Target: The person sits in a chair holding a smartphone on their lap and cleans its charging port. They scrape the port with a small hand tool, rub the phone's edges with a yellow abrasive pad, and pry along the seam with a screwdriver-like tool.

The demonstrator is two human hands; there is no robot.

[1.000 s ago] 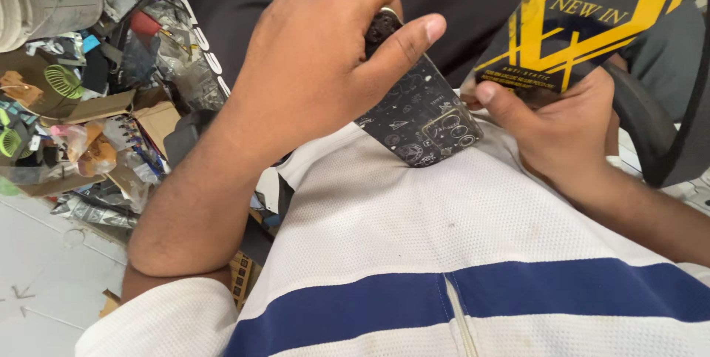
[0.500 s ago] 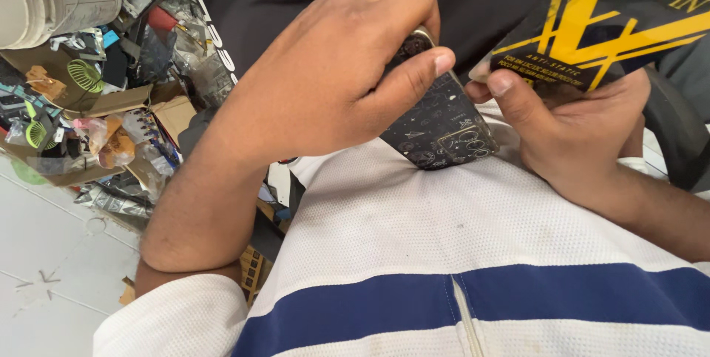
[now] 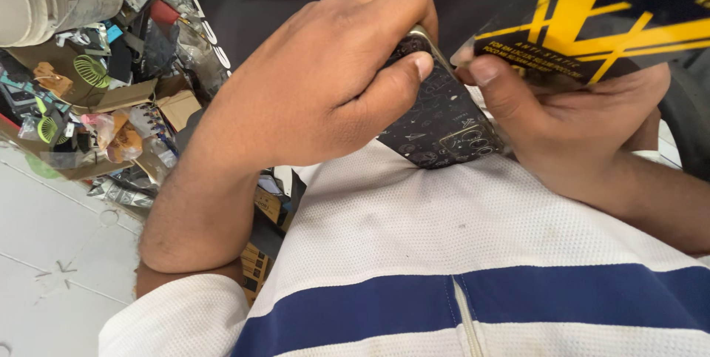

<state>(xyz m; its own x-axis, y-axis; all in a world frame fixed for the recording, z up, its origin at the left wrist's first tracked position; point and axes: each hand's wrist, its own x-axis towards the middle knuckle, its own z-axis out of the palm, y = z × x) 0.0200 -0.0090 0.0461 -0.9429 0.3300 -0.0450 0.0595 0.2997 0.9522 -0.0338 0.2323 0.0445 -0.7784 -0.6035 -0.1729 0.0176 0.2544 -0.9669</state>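
A cluttered shelf of small packets and cardboard boxes is seen at the left above a pale floor; a white shirt with a blue stripe fills the foreground. A dark patterned phone is held against the chest, between both hands. The left hand is clamped over its upper end, thumb pressed on the back. The right hand is closed on a black-and-yellow packet, its thumb touching the phone's edge. The packet appears unopened, so the work is judged early; nothing applied is visible on the phone.
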